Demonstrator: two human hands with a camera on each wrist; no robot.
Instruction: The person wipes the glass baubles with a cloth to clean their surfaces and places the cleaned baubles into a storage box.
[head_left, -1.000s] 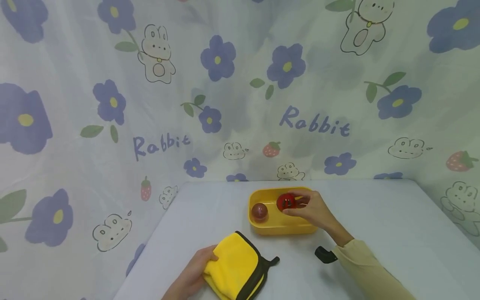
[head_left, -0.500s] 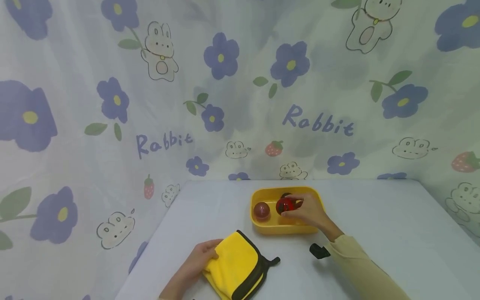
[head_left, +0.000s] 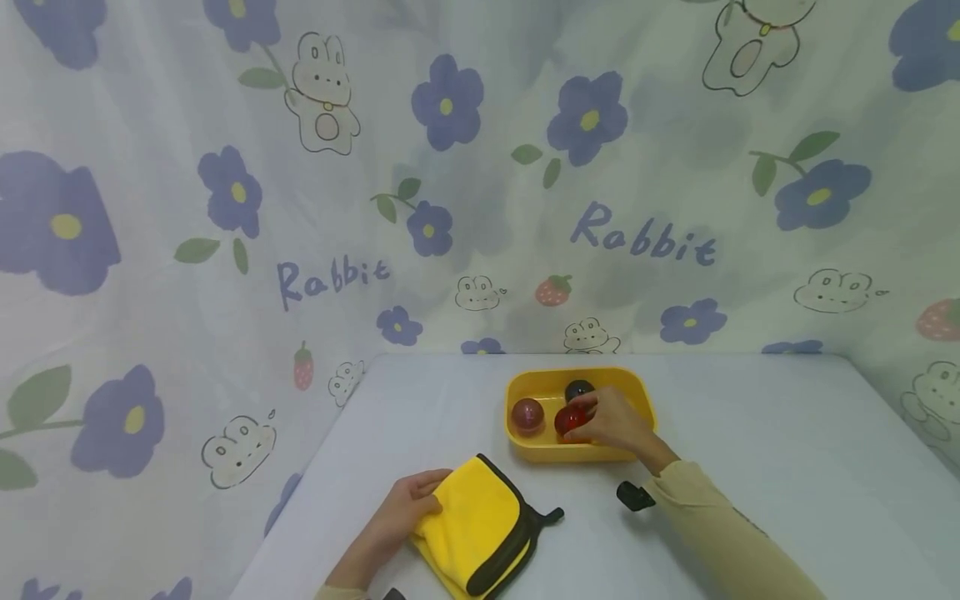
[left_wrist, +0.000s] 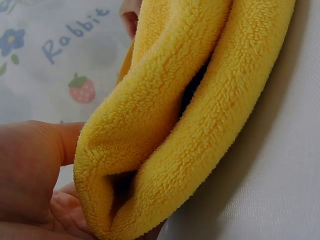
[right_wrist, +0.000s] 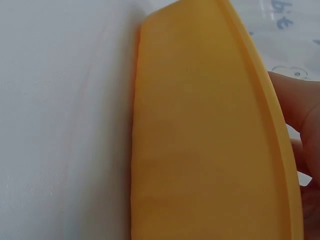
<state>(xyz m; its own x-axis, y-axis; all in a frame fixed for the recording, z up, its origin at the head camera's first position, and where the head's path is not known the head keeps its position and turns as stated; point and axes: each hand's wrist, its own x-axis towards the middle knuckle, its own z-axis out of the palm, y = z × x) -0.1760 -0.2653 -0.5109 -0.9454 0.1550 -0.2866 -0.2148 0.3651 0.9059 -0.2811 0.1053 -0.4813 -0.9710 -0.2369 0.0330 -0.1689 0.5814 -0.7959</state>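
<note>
In the head view, my left hand point(head_left: 411, 502) holds the left edge of a folded yellow towel point(head_left: 480, 521) with dark trim and a small loop. The left wrist view shows the thumb on one side of the plush towel point(left_wrist: 165, 110) and fingers beneath its fold. My right hand point(head_left: 617, 421) reaches over the right side of a yellow plastic box point(head_left: 540, 452) and pinches a glossy red ball point(head_left: 570, 423) between thumb and fingers. A brownish-red ball point(head_left: 528, 415) sits at the box's left, and a dark ball point(head_left: 578, 389) lies behind the red one.
All this stands on a white table point(head_left: 757, 467). Behind it hangs a curtain point(head_left: 495, 192) printed with flowers and rabbits. A black wrist-worn device point(head_left: 634, 497) juts from the right sleeve. The box's outer wall point(right_wrist: 200, 130) fills much of the right wrist view.
My right hand has moved the red ball slightly toward the near side of the box, turning it. The dark ball behind has come into sight. The left hand stays on the towel.
</note>
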